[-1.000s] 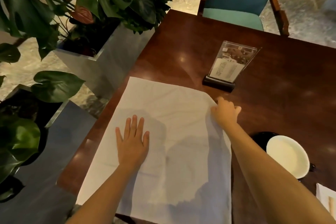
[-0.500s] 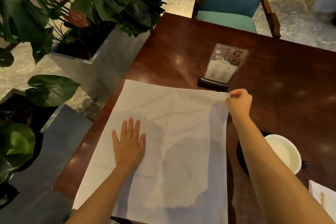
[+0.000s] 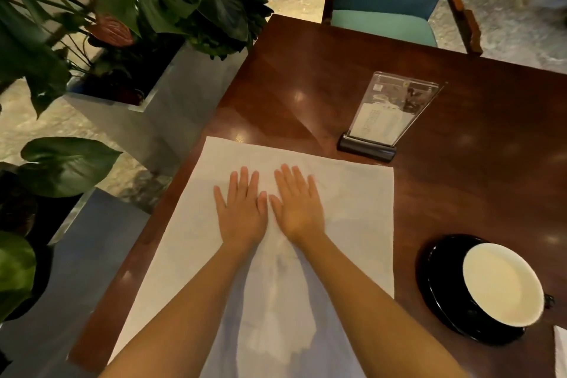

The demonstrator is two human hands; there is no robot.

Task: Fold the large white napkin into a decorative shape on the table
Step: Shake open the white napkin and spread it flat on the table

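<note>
- The left hand point(image 3: 242, 215) lies palm down on the napkin point(image 3: 352, 209). Its fingers are straight and close together, and it grips nothing.
- The right hand point(image 3: 299, 209) lies flat just beside it, fingers straight and slightly fanned, also holding nothing. The two thumbs nearly meet; I cannot tell whether they touch.
- The napkin is spread open on the near left part of the bench point(image 3: 460, 178). Its far edge stops just short of the sign holder point(image 3: 386, 116), and its near edge runs under the forearms and out of view.
- Half a second ago the right hand pinched the napkin's far right corner. Now it has let go and come in to the middle.
- The left hand now sits nearer the far edge and the middle than it did.
- The far right corner, held in fingers then, now lies flat and square.
- The napkin is a white, matte, rectangular sheet with faint creases and soft grey shadows from the arms.
- The bench is polished dark reddish wood with spots of reflected light.
- The sign holder is clear plastic, leaning back in a dark block base, with a printed card inside.
- A round cup point(image 3: 500, 282), pale inside, stands on a glossy black saucer point(image 3: 435, 285) to the right, apart from the napkin.
</note>
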